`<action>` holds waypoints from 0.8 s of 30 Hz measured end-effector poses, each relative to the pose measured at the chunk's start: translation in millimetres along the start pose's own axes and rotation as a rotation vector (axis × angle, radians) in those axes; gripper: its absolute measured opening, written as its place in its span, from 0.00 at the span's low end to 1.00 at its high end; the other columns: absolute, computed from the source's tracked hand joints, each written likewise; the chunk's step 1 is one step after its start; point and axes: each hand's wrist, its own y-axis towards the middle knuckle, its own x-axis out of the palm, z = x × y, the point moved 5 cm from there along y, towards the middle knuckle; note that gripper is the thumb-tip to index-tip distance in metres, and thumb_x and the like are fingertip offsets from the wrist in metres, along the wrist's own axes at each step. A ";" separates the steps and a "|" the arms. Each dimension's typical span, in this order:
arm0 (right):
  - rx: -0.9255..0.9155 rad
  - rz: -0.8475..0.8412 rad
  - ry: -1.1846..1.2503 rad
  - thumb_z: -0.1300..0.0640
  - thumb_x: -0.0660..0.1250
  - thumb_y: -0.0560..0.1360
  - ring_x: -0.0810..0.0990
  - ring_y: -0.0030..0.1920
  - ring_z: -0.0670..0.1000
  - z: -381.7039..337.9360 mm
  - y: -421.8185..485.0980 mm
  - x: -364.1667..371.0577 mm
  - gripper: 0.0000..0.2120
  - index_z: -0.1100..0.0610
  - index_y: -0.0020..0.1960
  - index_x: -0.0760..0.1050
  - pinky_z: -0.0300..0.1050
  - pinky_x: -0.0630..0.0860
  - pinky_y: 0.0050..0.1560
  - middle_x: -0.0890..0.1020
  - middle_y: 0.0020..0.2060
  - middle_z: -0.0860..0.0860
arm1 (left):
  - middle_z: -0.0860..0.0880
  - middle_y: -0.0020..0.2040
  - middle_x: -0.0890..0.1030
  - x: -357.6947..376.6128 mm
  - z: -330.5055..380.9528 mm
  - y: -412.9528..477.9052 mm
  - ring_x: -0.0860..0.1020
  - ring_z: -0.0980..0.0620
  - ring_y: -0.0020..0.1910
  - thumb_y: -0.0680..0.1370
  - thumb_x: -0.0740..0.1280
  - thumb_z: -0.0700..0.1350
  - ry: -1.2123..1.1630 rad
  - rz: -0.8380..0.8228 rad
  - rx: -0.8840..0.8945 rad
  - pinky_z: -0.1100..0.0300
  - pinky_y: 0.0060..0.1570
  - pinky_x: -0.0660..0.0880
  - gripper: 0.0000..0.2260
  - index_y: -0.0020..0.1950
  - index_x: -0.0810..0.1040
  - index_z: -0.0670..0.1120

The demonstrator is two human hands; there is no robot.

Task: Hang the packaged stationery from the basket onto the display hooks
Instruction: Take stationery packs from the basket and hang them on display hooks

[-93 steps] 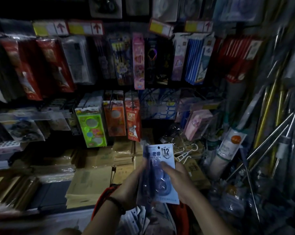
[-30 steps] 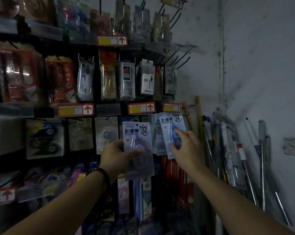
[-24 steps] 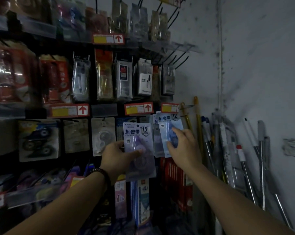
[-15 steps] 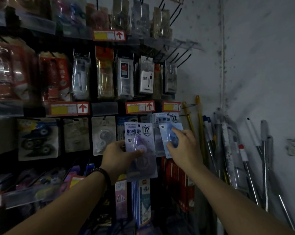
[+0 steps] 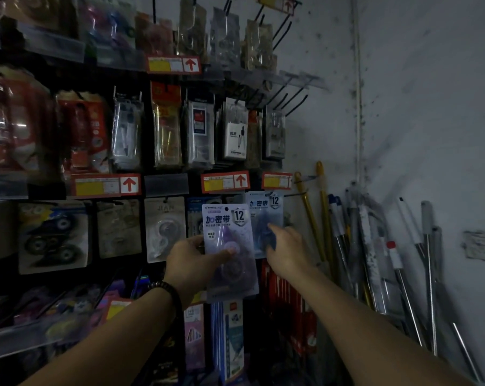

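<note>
Where the left hand (image 5: 191, 264) is found: in front of the rack, fingers and thumb curled on the purple pack (image 5: 235, 277), which is held upright.
Right hand (image 5: 287, 253): fingers are laid on the front of the blue pack (image 5: 263, 215); the thumb is hidden, so a grip cannot be confirmed.
Blue pack: just under a price label (image 5: 277, 180), at the row's wall end; seating on a hook cannot be told.
Obstruction: the blue pack's left edge is overlapped by the purple pack.
Surroundings: poles (image 5: 375, 260) are leaned against the wall, to the right.
Count: two packs marked "12"; three price labels in that row.
</note>
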 end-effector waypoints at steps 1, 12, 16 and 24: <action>-0.002 0.030 0.013 0.52 0.68 0.81 0.78 0.63 0.56 -2.6 -3.5 -5.4 0.21 0.49 0.74 0.73 0.53 0.79 0.62 0.77 0.64 0.54 | 0.50 0.47 0.90 0.9 0.0 0.0 0.89 0.51 0.46 0.72 0.82 0.50 -0.008 -0.007 0.002 0.54 0.43 0.86 0.16 0.56 0.86 0.47; -0.266 -0.014 0.117 0.30 0.67 0.69 0.75 0.62 0.45 -52.4 -85.9 -46.7 0.41 0.43 0.77 0.64 0.46 0.80 0.56 0.69 0.64 0.41 | 0.49 0.47 0.90 25.8 9.3 -17.4 0.89 0.46 0.49 0.78 0.78 0.47 -0.065 -0.069 -0.010 0.43 0.52 0.86 0.06 0.53 0.87 0.48; -0.211 -0.001 0.171 0.38 0.72 0.72 0.76 0.65 0.47 -43.4 -91.8 -40.8 0.42 0.46 0.81 0.61 0.47 0.80 0.61 0.69 0.66 0.42 | 0.43 0.48 0.89 34.1 15.1 -24.4 0.88 0.41 0.50 0.84 0.71 0.45 -0.046 -0.064 -0.024 0.41 0.49 0.87 0.07 0.54 0.86 0.43; -0.033 0.087 0.096 0.43 0.73 0.77 0.76 0.60 0.46 -5.1 -65.2 -41.7 0.40 0.39 0.83 0.56 0.44 0.80 0.55 0.72 0.64 0.45 | 0.51 0.51 0.88 20.4 20.1 -20.7 0.87 0.51 0.47 0.83 0.71 0.46 0.245 -0.013 0.113 0.59 0.44 0.81 0.05 0.58 0.84 0.50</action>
